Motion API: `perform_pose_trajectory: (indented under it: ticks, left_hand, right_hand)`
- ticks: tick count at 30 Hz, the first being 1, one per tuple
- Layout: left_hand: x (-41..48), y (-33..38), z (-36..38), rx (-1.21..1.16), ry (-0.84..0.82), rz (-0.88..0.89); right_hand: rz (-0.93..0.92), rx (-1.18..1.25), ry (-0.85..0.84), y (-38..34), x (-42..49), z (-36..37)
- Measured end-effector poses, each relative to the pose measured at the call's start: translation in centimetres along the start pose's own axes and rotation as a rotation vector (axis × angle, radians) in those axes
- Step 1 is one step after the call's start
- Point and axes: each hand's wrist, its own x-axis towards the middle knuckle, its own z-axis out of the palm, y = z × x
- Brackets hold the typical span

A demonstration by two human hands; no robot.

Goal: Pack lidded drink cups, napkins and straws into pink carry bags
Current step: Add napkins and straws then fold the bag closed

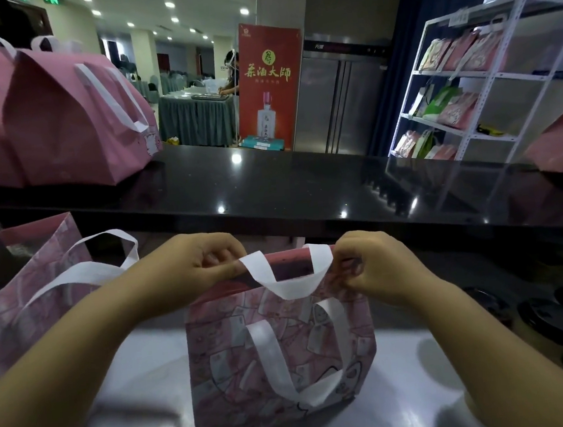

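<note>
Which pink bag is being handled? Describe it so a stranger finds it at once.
Below the long black counter lies a pale worktop. The bag stands at its middle, nearest the camera. Unlike the other pink bags, the left hand and right hand pinch its top edge.

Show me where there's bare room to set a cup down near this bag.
Bare grey worktop lies between the held bag and the other bag on the left, and the black counter is free between the closed bags and white rack. Crowded on the right: black-lidded cups.
</note>
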Motion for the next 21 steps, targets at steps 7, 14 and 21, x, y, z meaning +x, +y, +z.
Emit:
perform_pose_trajectory:
  ticks: [7,14,21]
  left_hand:
    - [-2.7,-0.3,0.6,0.084,0.031,0.050]
    - [-3.4,-0.9,1.8,0.194,0.166,0.177]
    - [-4.7,-1.4,2.6,0.372,0.167,0.387]
  right_hand:
    - [-0.079,0.002,0.124,0.2,-1.0,0.6]
    - [-0.101,0.045,0.174,0.3,-1.8,1.2]
    - [-0.268,-0.078,0.111,0.6,-3.0,1.3]
